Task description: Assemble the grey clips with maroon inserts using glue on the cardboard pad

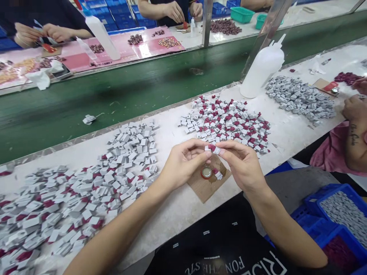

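Small grey-and-maroon piece (212, 148) pinched between left hand (183, 162) and right hand (242, 164) fingertips, long axis running hand to hand, directly above the brown card (202, 187).

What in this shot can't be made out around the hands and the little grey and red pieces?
Head view only:
- The small piece between left hand and right hand: fingertips cover most of it.
- The round cap on the cardboard: contents too small to tell.
- The pile at left: cut off by the edge.
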The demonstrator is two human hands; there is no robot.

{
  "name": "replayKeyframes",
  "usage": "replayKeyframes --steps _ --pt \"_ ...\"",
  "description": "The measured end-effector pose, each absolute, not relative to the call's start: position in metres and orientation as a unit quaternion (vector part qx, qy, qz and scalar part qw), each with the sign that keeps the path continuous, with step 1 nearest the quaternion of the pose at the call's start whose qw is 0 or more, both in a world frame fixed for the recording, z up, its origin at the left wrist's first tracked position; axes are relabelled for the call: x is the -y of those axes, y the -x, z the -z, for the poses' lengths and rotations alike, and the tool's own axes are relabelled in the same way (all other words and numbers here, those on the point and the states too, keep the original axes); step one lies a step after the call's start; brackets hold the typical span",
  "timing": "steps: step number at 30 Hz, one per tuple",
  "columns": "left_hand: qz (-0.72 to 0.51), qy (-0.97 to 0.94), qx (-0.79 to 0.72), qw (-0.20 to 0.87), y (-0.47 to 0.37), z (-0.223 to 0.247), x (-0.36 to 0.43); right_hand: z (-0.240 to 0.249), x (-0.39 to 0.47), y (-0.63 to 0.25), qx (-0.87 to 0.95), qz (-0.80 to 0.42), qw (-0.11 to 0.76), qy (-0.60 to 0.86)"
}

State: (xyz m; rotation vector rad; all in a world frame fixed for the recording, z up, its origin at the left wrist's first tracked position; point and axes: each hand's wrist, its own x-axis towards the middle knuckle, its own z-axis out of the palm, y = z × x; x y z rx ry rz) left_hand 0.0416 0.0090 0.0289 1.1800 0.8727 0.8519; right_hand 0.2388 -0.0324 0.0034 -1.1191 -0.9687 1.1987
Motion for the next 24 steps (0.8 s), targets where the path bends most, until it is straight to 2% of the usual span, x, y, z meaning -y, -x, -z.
replayKeyframes --steps 9,24 --pt "-0.339 -0.595 -0.392 0.614 -0.034 -0.032 -0.027 -0.001 0.014 -0.249 0.452 -0.553 0.516 0.473" --pt "-0.313 -0.613 -0.364 0.628 -0.03 -0.037 -0.037 -0.012 0.013 -0.251 0.476 -0.551 0.51 0.458"
